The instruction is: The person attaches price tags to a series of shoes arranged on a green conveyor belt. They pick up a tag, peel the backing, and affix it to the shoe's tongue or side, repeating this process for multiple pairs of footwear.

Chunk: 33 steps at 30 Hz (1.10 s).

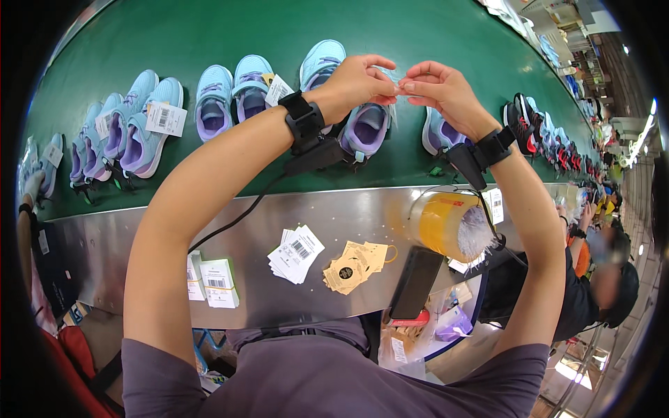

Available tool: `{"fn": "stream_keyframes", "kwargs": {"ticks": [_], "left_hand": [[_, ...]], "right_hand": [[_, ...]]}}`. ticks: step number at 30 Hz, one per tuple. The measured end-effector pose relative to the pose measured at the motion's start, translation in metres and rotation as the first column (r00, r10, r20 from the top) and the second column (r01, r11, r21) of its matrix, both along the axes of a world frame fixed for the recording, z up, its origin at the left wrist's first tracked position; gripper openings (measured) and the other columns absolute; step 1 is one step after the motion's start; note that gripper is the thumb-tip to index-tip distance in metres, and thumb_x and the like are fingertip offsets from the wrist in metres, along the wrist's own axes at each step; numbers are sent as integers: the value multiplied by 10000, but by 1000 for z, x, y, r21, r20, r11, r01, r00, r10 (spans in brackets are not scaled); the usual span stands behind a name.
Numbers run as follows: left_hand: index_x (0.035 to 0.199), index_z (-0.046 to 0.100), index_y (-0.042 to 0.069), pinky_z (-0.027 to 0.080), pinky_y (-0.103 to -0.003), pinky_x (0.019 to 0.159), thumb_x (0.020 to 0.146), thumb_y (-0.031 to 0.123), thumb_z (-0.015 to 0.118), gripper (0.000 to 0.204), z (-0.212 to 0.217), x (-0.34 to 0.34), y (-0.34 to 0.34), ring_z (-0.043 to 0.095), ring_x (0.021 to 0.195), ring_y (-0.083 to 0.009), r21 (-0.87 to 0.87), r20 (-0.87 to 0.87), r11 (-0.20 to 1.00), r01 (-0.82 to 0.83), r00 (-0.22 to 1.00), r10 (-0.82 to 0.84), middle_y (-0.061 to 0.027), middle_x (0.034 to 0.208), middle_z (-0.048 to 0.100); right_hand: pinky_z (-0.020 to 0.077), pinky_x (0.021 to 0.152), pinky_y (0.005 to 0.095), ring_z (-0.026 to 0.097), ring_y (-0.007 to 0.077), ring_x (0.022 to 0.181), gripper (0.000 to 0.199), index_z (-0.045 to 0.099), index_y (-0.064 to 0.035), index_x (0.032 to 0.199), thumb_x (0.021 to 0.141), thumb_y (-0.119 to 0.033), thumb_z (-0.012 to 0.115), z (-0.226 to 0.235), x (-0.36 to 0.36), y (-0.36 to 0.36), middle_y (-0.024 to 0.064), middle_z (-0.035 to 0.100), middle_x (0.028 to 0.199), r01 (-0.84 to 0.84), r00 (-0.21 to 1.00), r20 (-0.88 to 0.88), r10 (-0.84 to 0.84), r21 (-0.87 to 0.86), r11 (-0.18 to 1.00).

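Observation:
Over a pair of light-blue and purple sneakers [366, 131], my left hand [357, 83] and my right hand [449, 94] meet with their fingertips pinched together. Both are closed; whatever lies between the fingers is too fine to make out. Partly behind my left hand is the pair's other sneaker [323, 61]. Under my right hand sits another blue sneaker [437, 134], half hidden by the wrist. To the left, a neighbouring sneaker [252, 83] carries a white tag [278, 90] and a tan one. Black straps with small devices circle both wrists.
Along the metal ledge lie white tags [298, 254], tan tags [352, 268], banded tag bundles [220, 282], a black phone [417, 284] and a tipped yellow tub [442, 224] of thin white strands. More sneakers line the green surface [209, 31]. Another person [585, 289] is at right.

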<state>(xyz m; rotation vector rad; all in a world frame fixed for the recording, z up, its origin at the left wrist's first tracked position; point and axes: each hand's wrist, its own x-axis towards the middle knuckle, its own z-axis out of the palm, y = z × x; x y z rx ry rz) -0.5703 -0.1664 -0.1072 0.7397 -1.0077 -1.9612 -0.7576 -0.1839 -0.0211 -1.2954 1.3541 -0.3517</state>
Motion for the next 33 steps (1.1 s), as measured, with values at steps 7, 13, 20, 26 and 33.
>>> {"fn": "stream_keyframes", "kwargs": {"ticks": [7, 13, 20, 26, 33], "left_hand": [[1240, 431, -54, 504, -243, 752, 806, 102, 708, 538, -2, 7, -1, 620, 777, -128, -6, 11, 1000, 16, 1000, -15, -53, 844, 639], [1225, 429, -72, 502, -246, 738, 796, 51, 680, 512, -4, 11, 0, 622, 776, -135, -6, 91, 1000, -5, 996, 5, -67, 867, 651], [1247, 427, -69, 516, -265, 742, 813, 35, 647, 497, -18, 20, 5, 643, 788, -162, 8, 23, 1000, 27, 999, -28, -116, 873, 663], [1290, 448, 20, 480, -242, 665, 761, 74, 655, 570, 13, 19, 14, 599, 790, -134, -288, 453, 957, -21, 878, 156, -123, 1200, 508], [1205, 516, 7, 488, -288, 718, 788, 104, 627, 443, 37, -10, 51, 577, 878, -162, -571, 418, 796, 199, 905, 74, -105, 1128, 565]], "right_hand": [[536, 776, 255, 642, 149, 925, 244, 563, -19, 1032, 839, -116, 675, -8, 5, -1, 76, 656, 976, 18, 1000, 12, -18, 21, 1000], [536, 741, 254, 646, 137, 894, 247, 566, -24, 1017, 827, -128, 686, -11, 17, 2, 69, 666, 933, -37, 998, -55, 37, -2, 999], [514, 675, 242, 628, 100, 801, 204, 584, -33, 961, 836, -167, 673, -16, 27, 4, 41, 665, 885, -245, 958, -191, 214, -155, 957], [496, 647, 272, 626, 138, 740, 209, 635, -38, 976, 817, -171, 661, 35, 11, 8, 79, 662, 833, -600, 691, -699, 186, -409, 688], [453, 657, 218, 567, 78, 727, 172, 626, 3, 994, 873, -119, 615, 152, -53, 134, 18, 645, 832, -420, 731, -666, -149, -611, 671]]}}
